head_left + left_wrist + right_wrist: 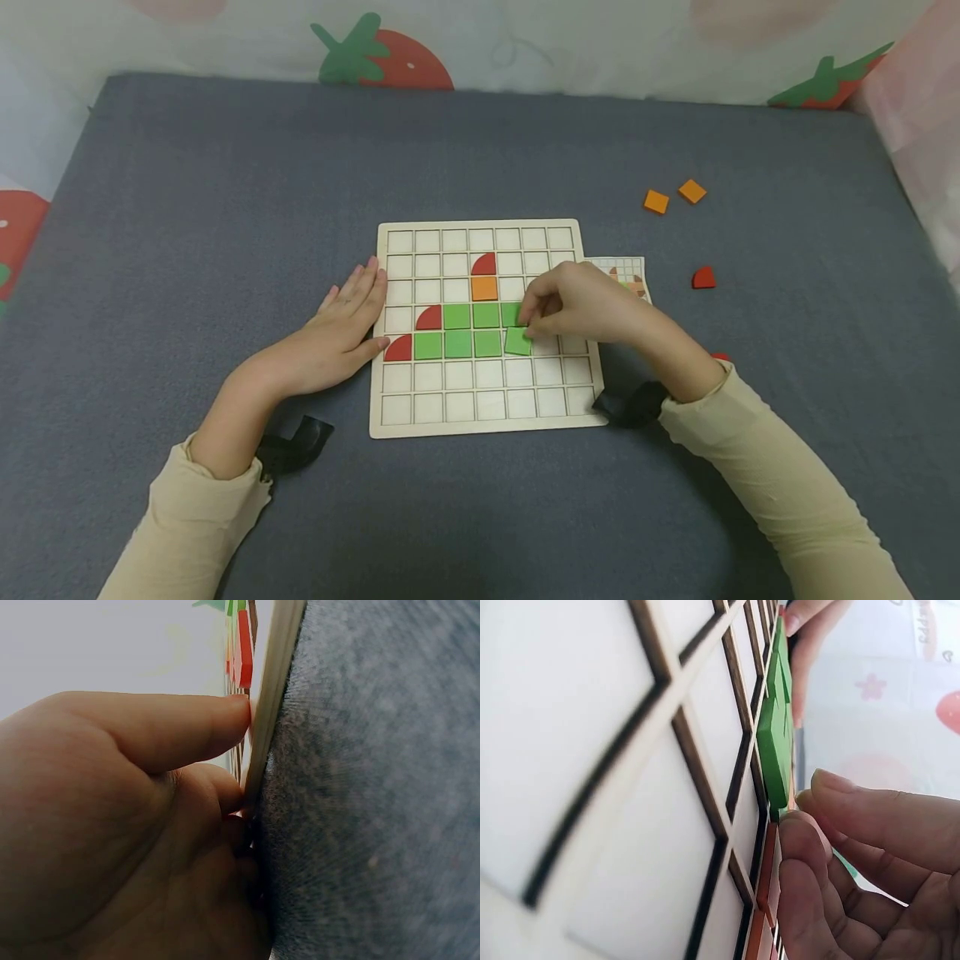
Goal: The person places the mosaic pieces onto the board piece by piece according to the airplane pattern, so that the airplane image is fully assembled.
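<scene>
A wooden grid board [491,432] carries red quarter-round pieces [398,348], an orange square [484,288] and two rows of green square tiles [457,343]. At the right end of the lower row, one green tile [517,341] sits askew, raised at an edge in the right wrist view. Thumb and curled fingers of my right hand [588,302] pinch its corner. My left hand [330,337] rests flat beside the board, fingers extended, its thumb on the left rim next to a red piece. The right hand hides several cells.
Two loose orange squares [656,202] lie at the back right, with a red piece [703,277] nearer and another red piece [722,357] partly behind the right forearm. A printed pattern card [636,267] shows at the board's right edge. Grey cloth [300,167] covers the table.
</scene>
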`<state>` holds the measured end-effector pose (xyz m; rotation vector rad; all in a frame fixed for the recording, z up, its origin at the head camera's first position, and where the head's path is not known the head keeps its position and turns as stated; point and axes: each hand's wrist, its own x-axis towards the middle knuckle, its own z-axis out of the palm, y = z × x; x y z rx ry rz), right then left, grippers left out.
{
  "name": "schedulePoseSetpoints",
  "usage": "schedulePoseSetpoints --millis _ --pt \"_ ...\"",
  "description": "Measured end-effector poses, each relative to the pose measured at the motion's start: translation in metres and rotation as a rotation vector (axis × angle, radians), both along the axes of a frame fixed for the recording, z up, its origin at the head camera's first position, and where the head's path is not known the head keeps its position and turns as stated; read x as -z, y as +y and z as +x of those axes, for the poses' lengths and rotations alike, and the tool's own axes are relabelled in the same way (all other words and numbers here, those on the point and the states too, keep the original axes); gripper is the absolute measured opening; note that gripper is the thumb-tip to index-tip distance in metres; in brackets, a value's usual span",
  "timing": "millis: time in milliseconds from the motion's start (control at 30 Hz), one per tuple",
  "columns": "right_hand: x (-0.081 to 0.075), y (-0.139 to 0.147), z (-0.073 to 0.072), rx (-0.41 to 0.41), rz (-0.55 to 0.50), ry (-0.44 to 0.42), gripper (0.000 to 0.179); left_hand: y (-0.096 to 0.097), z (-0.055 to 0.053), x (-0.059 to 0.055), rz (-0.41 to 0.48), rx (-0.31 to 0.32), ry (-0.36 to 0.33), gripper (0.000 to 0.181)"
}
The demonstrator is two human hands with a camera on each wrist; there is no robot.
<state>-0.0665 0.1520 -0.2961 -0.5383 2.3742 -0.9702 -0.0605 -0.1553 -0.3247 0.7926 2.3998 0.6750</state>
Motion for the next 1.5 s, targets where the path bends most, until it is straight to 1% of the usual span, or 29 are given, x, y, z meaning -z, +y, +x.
schedulePoseSetpoints --millis 133,267,400,567,700,767,933,1033,1133,1300,1500 --pt "0.000 0.000 -0.001 -0.011 -0.016 -0.016 0.006 0.000 0.000 0.000 0.002 0.000 0.004 0.072" --pt "-0.001 -0.001 -0.001 -0.035 -0.008 -0.035 0.005 0.001 0.000 0.000 0.001 0.000 0.006 0.072" --pt "0.000 -0.002 0.000 -0.044 -0.010 -0.029 0.005 0.001 0.001 -0.001 -0.001 0.000 0.006 0.072" --pt "0.000 0.003 -0.001 -0.025 -0.023 -0.007 0.006 0.001 0.001 -0.001 -0.004 0.002 0.007 0.072" --pt "-0.002 0.016 -0.009 0.011 -0.023 -0.007 0.005 0.001 0.001 0.000 -0.001 0.003 0.006 0.072" --pt "-0.005 0.026 -0.014 0.060 -0.004 -0.019 0.005 0.001 0.001 0.000 0.000 0.002 0.003 0.072" --pt "-0.013 0.058 -0.030 0.245 0.035 -0.048 0.010 0.002 0.000 0.001 -0.001 0.003 -0.002 0.073" --pt "-0.014 0.080 -0.039 0.340 0.032 -0.054 0.015 0.003 0.000 0.001 0.002 0.003 -0.007 0.073" --pt "-0.012 0.102 -0.050 0.424 0.007 -0.046 0.017 0.003 0.000 0.001 0.003 0.004 -0.011 0.073" --pt "-0.005 0.132 -0.065 0.557 -0.028 -0.044 0.014 0.001 -0.001 0.002 0.000 0.000 -0.014 0.073" --pt "0.003 0.153 -0.077 0.650 -0.015 -0.070 0.019 0.001 -0.001 0.004 0.001 -0.002 -0.012 0.073"
